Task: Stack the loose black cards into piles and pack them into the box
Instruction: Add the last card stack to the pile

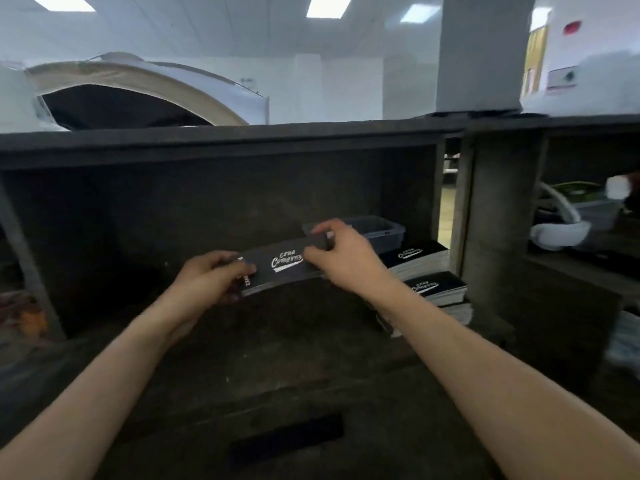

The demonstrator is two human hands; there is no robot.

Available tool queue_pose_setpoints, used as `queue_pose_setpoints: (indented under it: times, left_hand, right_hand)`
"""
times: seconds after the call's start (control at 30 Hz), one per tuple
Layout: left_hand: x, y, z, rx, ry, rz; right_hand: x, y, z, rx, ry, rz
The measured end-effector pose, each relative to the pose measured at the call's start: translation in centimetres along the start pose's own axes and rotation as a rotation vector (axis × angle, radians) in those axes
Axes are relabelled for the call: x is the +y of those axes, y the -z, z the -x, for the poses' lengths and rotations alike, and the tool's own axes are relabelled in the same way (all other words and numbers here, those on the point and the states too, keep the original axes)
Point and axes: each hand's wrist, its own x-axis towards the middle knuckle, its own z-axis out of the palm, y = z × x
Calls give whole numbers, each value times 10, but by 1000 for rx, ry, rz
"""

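A pile of cards (280,266) is held above the table (277,358), pinched at its ends by the left grip (214,275) and right grip (343,251), both clamped on it. Other piles (420,252) lie to its right. Were pressure eased unevenly, cards could be fanned or spilled before the tub (381,230) is reached.

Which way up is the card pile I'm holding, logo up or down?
Logo up: white script shows atop the card pile, gripped by left hand and right hand.
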Motion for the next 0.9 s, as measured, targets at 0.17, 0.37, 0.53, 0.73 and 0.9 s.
queue_pose_setpoints:
  times: [0.17, 0.37, 0.53, 0.73, 0.9]
  left_hand:
    - [43, -103, 4, -260, 75, 66]
    - [55, -166, 21, -376, 134, -61]
    - [49, -178, 33, -276, -8, -353]
    - [37, -173, 27, -267, -10, -355]
    - [25, -143, -24, -51, -312, -678]
  right_hand:
    - [48, 93, 16, 116, -225, 124]
    - [85, 139, 38, 165, -388, 269]
    - [106, 129, 48, 166, -415, 405]
    - [101, 125, 43, 217, -332, 545]
    - [76, 120, 5, 219, -15, 561]
